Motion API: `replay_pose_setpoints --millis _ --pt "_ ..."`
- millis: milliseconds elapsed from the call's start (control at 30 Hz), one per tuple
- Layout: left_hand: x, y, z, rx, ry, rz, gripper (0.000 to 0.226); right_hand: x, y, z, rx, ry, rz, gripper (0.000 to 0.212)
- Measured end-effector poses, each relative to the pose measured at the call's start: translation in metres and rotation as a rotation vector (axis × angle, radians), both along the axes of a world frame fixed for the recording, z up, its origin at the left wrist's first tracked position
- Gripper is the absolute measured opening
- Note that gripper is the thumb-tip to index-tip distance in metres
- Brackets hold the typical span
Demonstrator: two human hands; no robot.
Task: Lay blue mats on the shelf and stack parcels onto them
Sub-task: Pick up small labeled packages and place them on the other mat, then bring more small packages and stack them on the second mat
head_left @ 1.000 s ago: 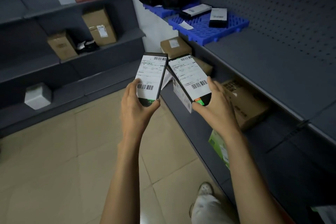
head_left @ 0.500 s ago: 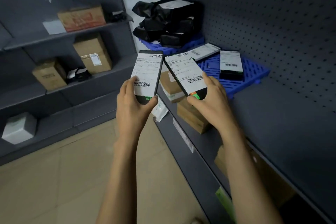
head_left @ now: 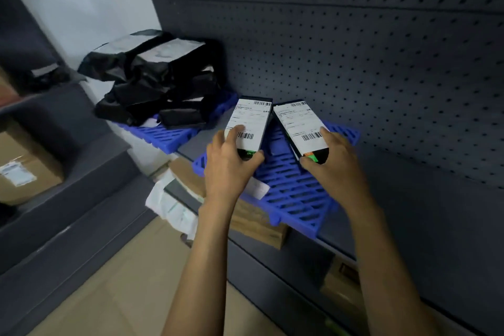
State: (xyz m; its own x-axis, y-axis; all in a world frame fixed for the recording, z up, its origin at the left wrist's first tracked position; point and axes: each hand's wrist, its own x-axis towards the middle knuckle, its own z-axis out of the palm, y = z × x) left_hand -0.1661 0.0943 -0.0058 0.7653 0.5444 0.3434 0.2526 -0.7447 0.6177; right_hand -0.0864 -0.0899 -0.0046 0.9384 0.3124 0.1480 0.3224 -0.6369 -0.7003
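Beyond and left of the hands, black bagged parcels (head_left: 161, 82) lie piled on the far blue mat (head_left: 166, 135). The left hand (head_left: 229, 169) grips the left parcel (head_left: 249, 123) by its near end. The right hand (head_left: 335, 169) grips the right parcel (head_left: 300, 125), just beside the first. Both parcels are over the near blue mat (head_left: 294, 194) on the shelf (head_left: 409, 215); contact with the mat cannot be confirmed.

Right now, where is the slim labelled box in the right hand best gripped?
Grip the slim labelled box at its near short end, from the person's side, as the right hand does: it is long, narrow and flat, so fingers span its width.
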Motion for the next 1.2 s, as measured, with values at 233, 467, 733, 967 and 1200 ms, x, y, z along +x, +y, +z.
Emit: replay_pose_setpoints --millis 233,467,733,967,1200 --pt "0.062 0.072 -0.002 0.013 0.117 -0.218 0.067 0.006 0.064 -0.003 0.025 0.057 -0.211 0.078" --pt "0.105 0.103 -0.005 0.021 0.136 -0.481 0.066 -0.002 0.107 -0.012 0.099 0.021 -0.277 0.082" --pt "0.118 0.121 -0.001 0.074 0.291 -0.649 0.072 -0.007 0.107 -0.013 0.041 -0.017 -0.31 0.074" --pt "0.088 0.096 0.028 0.235 0.166 -0.721 0.056 -0.033 0.076 0.001 -0.129 -0.05 -0.304 0.064" --pt "0.028 -0.019 0.033 0.52 0.077 -0.86 0.048 -0.1 -0.023 0.014 -0.44 -0.029 -0.378 0.058"
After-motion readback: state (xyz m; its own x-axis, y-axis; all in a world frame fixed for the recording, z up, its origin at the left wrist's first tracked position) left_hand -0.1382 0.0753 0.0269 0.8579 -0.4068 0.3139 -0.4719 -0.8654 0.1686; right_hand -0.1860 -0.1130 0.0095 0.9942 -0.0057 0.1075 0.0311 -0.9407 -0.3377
